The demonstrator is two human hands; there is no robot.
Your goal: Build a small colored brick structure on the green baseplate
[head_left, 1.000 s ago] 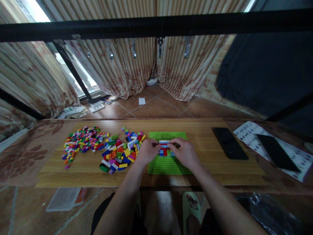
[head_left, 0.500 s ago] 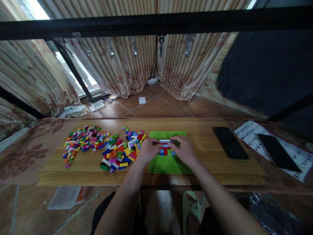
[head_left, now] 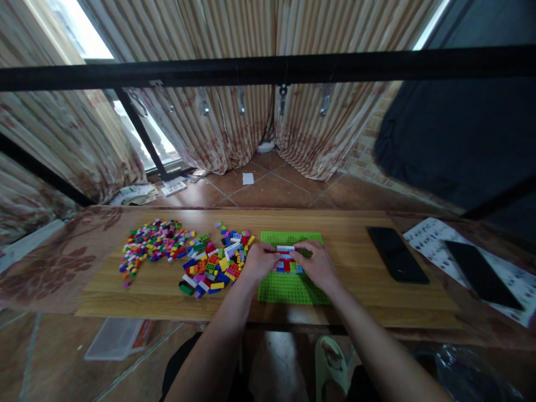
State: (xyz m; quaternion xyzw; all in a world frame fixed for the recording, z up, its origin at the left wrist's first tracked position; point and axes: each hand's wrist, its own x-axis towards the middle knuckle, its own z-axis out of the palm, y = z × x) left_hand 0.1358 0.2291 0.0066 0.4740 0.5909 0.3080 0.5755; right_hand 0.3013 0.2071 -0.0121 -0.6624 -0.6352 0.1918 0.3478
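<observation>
A green studded baseplate [head_left: 288, 293] lies on the wooden board, with a small build of red, white and blue bricks [head_left: 287, 267] on its middle. From the left, my left hand [head_left: 260, 261] pinches at the build's left end, and what its fingertips hold is too small to make out. My right hand [head_left: 315, 262] is at the right end, thumb and index finger closed around the upper right of the build. A white brick [head_left: 285, 248] shows between the two hands at the top. The fingers hide parts of the build's sides.
Left of the baseplate lies a pile of larger bricks [head_left: 218, 265], with a heap of small pieces [head_left: 154, 240] farther left. A black phone [head_left: 397, 255] rests at the right. Beyond it, another dark device [head_left: 481, 273] lies on a printed sheet [head_left: 431, 237].
The whole view has shifted, so the board and bricks appear slightly lower and to the right. Both hands remain at the build, with their fingers nearly unchanged.
</observation>
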